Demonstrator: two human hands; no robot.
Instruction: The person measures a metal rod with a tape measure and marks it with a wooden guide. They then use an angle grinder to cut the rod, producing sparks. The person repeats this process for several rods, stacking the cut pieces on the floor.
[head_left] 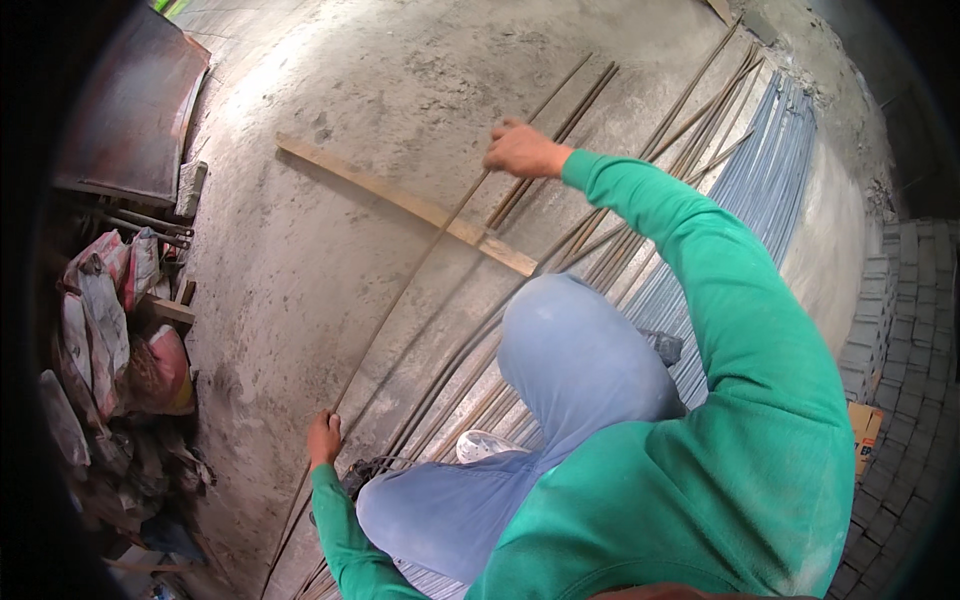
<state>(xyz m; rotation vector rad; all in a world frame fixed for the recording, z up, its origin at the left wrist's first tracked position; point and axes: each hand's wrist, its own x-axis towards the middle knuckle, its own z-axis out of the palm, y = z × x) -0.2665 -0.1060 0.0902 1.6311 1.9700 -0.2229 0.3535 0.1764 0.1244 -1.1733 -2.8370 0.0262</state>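
Observation:
A long, thin brown steel rod (408, 283) runs diagonally from the upper middle to the lower left, with a dark shadow on the floor beside it. My left hand (325, 438) is closed round its nearer part. Farther up, my right hand (525, 150), on an outstretched arm, grips the same rod; its fingers are slightly blurred. Beneath the rod, a wooden strip (400, 200) lies across the concrete floor. A few more brown rods (560, 135) rest over the strip's right end, close to my right hand.
Several brown rods (690, 150) and a bundle of bluish-grey rods (765, 160) lie to the right, partly under my bent legs. Crumpled sacks (110, 320) and a rusty metal sheet (140, 100) are at left. Stacked grey blocks (905, 320) and a cardboard box (864, 432) stand far right.

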